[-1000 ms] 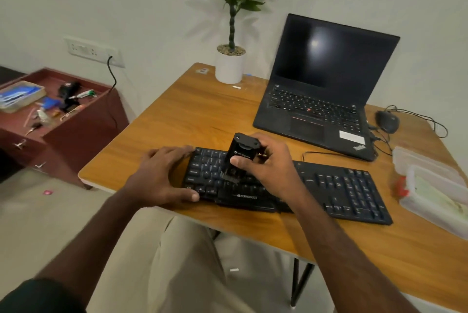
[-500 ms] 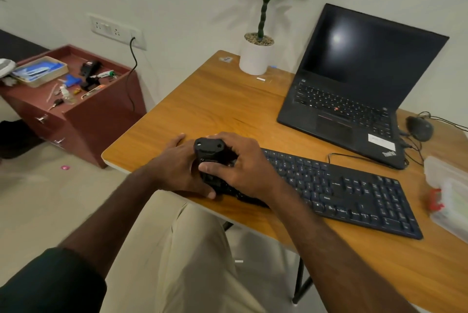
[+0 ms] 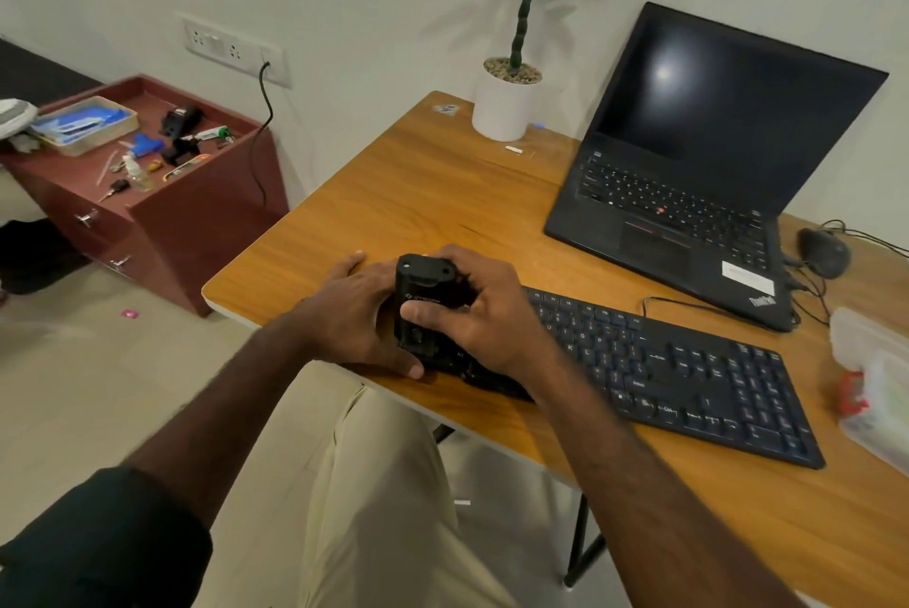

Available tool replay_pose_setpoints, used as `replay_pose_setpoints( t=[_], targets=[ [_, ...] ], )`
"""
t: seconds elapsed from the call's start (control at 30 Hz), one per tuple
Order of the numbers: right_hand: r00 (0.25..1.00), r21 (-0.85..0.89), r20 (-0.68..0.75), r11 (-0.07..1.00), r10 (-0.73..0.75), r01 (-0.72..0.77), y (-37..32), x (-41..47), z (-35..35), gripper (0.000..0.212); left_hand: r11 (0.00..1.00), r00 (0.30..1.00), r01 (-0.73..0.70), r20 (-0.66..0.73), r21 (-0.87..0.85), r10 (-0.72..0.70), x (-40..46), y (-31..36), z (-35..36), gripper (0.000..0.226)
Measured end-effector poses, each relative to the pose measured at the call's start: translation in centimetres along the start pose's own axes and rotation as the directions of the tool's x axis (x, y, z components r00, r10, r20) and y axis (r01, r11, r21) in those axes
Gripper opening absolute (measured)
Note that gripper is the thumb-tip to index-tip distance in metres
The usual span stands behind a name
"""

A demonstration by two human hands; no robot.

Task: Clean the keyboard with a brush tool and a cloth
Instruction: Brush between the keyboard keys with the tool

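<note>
My right hand grips black blocky plastic brush tool, upright, long axis vertical, over left end of black flat keyboard. My left hand flat on keyboard's left edge, fingers relaxed.

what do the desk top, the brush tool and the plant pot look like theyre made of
Desk top: wood or wood-look laminate, grain lines, soft sheen.
Brush tool in the right hand: looks like matte black moulded plastic.
Plant pot: smooth plain white, ceramic or plastic; cannot tell which.
</note>
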State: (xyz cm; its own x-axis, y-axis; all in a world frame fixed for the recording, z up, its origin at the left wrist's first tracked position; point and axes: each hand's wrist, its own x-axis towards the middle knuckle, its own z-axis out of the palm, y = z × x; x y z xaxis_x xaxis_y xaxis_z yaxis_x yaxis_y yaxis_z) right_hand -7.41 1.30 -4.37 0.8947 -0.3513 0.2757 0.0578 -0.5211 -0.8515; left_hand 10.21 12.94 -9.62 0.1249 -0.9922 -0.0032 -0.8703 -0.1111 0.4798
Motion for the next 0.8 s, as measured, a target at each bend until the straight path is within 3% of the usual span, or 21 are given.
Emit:
replay_pose_setpoints(
  t=[0.2,0.37,0.43,0.53,0.63,0.8],
  targets=[
    [0.985,-0.015,0.139,0.995,0.104,-0.103,0.4,-1.4,-3.9,0.022,1.000,1.000,0.010,0.021,0.009,-0.011,0.2,-0.2,0.1,0.134],
    [0.998,0.131,-0.067,0.991,0.007,0.002,0.3,-1.2,-4.3,0.017,0.999,0.999,0.034,0.016,-0.022,-0.033,0.3,-0.4,0.2,0.132],
    [0.995,0.109,-0.096,0.994,-0.005,0.016,0.1,-0.9,-3.0,0.020,0.999,0.999,0.031,0.013,-0.030,-0.031,0.3,-0.4,0.2,0.127],
    [0.999,0.036,-0.025,0.999,-0.022,0.022,0.1,-0.7,-1.4,0.023,0.998,1.000,0.026,-0.003,-0.051,-0.026,0.3,-0.3,0.1,0.117],
    [0.999,0.024,0.043,1.000,-0.003,0.002,0.1,-1.2,-1.8,0.030,0.998,1.000,0.027,-0.001,-0.054,-0.027,0.3,-0.3,0.1,0.124],
    [0.984,0.014,0.134,0.992,0.119,-0.122,0.6,-3.1,-5.9,0.024,0.998,0.999,0.044,0.010,-0.050,-0.043,0.3,-0.1,0.1,0.132]
  ],
)
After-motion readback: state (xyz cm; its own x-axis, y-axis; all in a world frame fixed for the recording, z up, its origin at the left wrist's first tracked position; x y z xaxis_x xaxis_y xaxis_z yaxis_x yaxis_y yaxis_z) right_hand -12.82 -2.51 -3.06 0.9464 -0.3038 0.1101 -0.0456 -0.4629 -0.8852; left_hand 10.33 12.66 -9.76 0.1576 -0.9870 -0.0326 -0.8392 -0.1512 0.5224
